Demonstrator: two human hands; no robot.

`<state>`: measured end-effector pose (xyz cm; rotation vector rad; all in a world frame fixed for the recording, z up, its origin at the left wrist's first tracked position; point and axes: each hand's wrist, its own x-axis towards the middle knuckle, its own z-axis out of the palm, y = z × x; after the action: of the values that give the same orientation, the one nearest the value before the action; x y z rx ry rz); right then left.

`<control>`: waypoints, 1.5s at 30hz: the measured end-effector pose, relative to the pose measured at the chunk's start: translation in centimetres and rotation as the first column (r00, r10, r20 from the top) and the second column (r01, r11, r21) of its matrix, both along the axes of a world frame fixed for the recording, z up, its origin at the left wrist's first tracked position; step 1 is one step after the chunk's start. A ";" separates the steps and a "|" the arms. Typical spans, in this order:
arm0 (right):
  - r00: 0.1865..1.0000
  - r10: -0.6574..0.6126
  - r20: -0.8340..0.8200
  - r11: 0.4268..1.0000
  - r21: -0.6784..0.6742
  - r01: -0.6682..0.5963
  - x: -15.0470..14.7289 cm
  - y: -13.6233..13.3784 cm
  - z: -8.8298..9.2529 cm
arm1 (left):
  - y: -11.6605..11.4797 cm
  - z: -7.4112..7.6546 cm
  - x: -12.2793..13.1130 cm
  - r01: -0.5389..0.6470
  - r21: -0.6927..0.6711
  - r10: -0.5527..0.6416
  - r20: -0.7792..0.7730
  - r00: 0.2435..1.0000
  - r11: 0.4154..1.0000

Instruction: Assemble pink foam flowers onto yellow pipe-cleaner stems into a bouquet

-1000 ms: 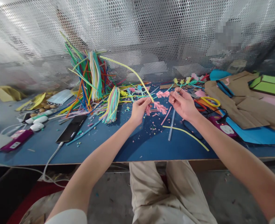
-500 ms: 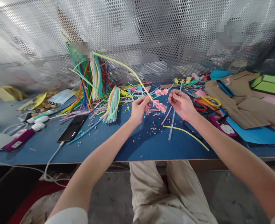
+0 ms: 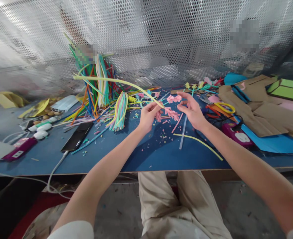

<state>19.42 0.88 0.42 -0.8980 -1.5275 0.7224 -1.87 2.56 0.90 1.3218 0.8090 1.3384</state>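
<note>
My left hand (image 3: 147, 117) pinches a long yellow pipe cleaner (image 3: 116, 80) near one end. Its other end reaches up and left, across the bundle of stems. Just beyond my left fingertips are pink pipe-cleaner flowers (image 3: 171, 113); whether the hand also grips them I cannot tell. Another pink piece (image 3: 173, 99) shows close to my right fingers. My right hand (image 3: 192, 111) is open, thumb and index finger apart, with nothing seen between them. Below the hands, a second yellow pipe cleaner (image 3: 201, 142) lies across a clear stick (image 3: 183, 136) on the blue table (image 3: 146, 156).
Bundles of coloured pipe cleaners (image 3: 119, 113) stand and lie at the left, near a black phone (image 3: 77, 136) on a cable. Yellow-handled scissors (image 3: 224, 108), brown paper (image 3: 268, 116) and a purple power strip (image 3: 237, 134) are at the right. A perforated metal panel (image 3: 146, 39) closes the back.
The yellow pipe cleaner's far end has swung left and down. My right hand's fingers have spread apart and shifted slightly left, while my left hand stays nearly in place.
</note>
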 end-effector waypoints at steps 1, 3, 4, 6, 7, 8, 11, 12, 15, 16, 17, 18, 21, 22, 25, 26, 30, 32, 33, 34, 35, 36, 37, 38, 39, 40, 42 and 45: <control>1.000 -0.007 0.027 1.000 0.008 0.007 -0.1 -0.2 0.0 | 0.0 0.0 0.1 0.015 -0.012 -0.015 -0.008 1.000 1.000; 0.996 -0.020 0.083 1.000 0.002 0.020 -0.4 -0.7 0.2 | -0.1 -0.1 0.3 0.021 -0.034 -0.022 -0.029 0.999 0.999; 0.990 -0.032 0.141 0.999 0.013 0.030 -0.6 -1.0 0.3 | -0.1 -0.2 0.4 0.011 -0.039 -0.012 -0.040 0.999 0.999; 0.959 -0.088 0.271 0.995 0.069 0.071 -0.8 -1.4 0.5 | -0.2 -0.4 0.6 -0.013 -0.032 0.012 -0.057 0.998 0.999; 0.936 -0.133 0.327 0.989 0.098 0.106 -0.9 -1.5 0.5 | -0.2 -0.5 0.7 -0.022 -0.022 0.021 -0.062 0.998 1.000; 0.910 -0.182 0.372 0.982 0.118 0.147 -1.0 -1.6 0.5 | -0.3 -0.6 0.8 -0.030 -0.011 0.029 -0.062 0.998 0.999; 0.857 -0.274 0.436 0.962 0.116 0.248 -0.9 -1.6 0.6 | -0.4 -0.7 0.8 -0.051 0.002 0.051 -0.041 0.998 0.999; 0.855 -0.280 0.437 0.960 0.113 0.256 -0.8 -1.6 0.6 | -0.5 -0.7 0.8 -0.057 0.002 0.057 -0.032 0.998 0.998; 0.866 -0.279 0.415 0.959 0.163 0.231 -0.7 -1.7 0.7 | -0.5 -0.7 0.8 -0.061 0.009 0.061 -0.026 0.998 0.998; 0.870 -0.288 0.401 0.954 0.203 0.222 -0.7 -1.7 0.7 | -0.6 -0.7 0.8 -0.058 0.015 0.059 -0.035 0.998 0.998; 0.875 -0.291 0.387 0.947 0.244 0.207 -0.8 -1.7 0.7 | -0.6 -0.7 0.8 -0.059 0.027 0.060 -0.050 0.997 0.998; 0.880 -0.288 0.378 0.941 0.281 0.187 -0.9 -1.8 0.7 | -0.7 -0.7 0.9 -0.063 0.048 0.066 -0.070 0.995 0.997; 0.875 -0.273 0.399 0.929 0.347 0.132 -1.2 -1.8 0.6 | -0.9 -0.8 1.1 -0.089 0.125 0.108 -0.150 0.983 0.988; 0.863 -0.275 0.425 0.928 0.353 0.121 -1.2 -1.8 0.6 | -1.0 -0.9 1.2 -0.100 0.142 0.124 -0.174 0.977 0.985; 0.814 -0.292 0.501 0.924 0.367 0.106 -1.4 -1.8 0.5 | -1.4 -1.0 1.4 -0.100 0.150 0.132 -0.221 0.966 0.984; 0.804 -0.296 0.516 0.922 0.375 0.098 -1.4 -1.9 0.5 | -1.5 -1.0 1.5 -0.094 0.147 0.126 -0.224 0.966 0.985; 0.793 -0.294 0.533 0.914 0.401 0.069 -1.6 -2.1 0.6 | -1.7 -1.1 1.5 -0.083 0.123 0.107 -0.206 0.973 0.989; 0.790 -0.301 0.534 0.912 0.404 0.075 -1.7 -2.2 0.7 | -1.7 -1.1 1.6 -0.070 0.095 0.088 -0.192 0.977 0.993; 0.787 -0.317 0.529 0.907 0.411 0.090 -1.7 -2.2 0.8 | -1.7 -1.0 1.6 -0.062 0.074 0.074 -0.180 0.981 0.995; 0.783 -0.343 0.519 0.899 0.422 0.114 -1.7 -2.3 0.8 | -1.7 -1.0 1.6 -0.052 0.051 0.060 -0.164 0.985 0.997; 0.778 -0.372 0.507 0.889 0.435 0.142 -1.7 -2.3 0.9 | -1.7 -0.9 1.7 -0.044 0.030 0.048 -0.143 0.989 0.999; 0.770 -0.404 0.493 0.877 0.449 0.172 -1.7 -2.3 0.9 | -1.8 -0.8 1.7 -0.039 0.014 0.040 -0.118 0.992 0.999; 0.762 -0.434 0.481 0.864 0.461 0.202 -1.7 -2.2 0.9 | -1.8 -0.7 1.8 -0.037 0.005 0.037 -0.091 0.995 0.999; 0.754 -0.460 0.469 0.854 0.468 0.230 -1.6 -2.2 0.9 | -1.9 -0.6 1.8 -0.036 0.000 0.036 -0.066 0.997 0.999; 0.751 -0.478 0.456 0.846 0.470 0.252 -1.6 -2.2 0.9 | -2.0 -0.4 1.9 -0.036 0.000 0.036 -0.047 0.998 0.999; 0.753 -0.488 0.442 0.841 0.468 0.271 -1.6 -2.2 0.9 | -2.1 -0.3 1.9 -0.035 0.002 0.035 -0.038 0.999 0.999; 0.772 -0.488 0.408 0.843 0.450 0.294 -1.7 -2.4 0.9 | -2.2 -0.1 2.0 -0.034 0.006 0.034 -0.039 0.999 0.999; 0.829 -0.449 0.332 0.862 0.407 0.304 -1.9 -2.8 1.1 | -2.3 0.0 2.0 -0.043 0.025 0.044 -0.039 0.998 0.999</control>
<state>17.57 -1.87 1.52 -1.0947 -1.7006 -0.0430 0.12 0.27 0.91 1.3598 0.8553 1.3636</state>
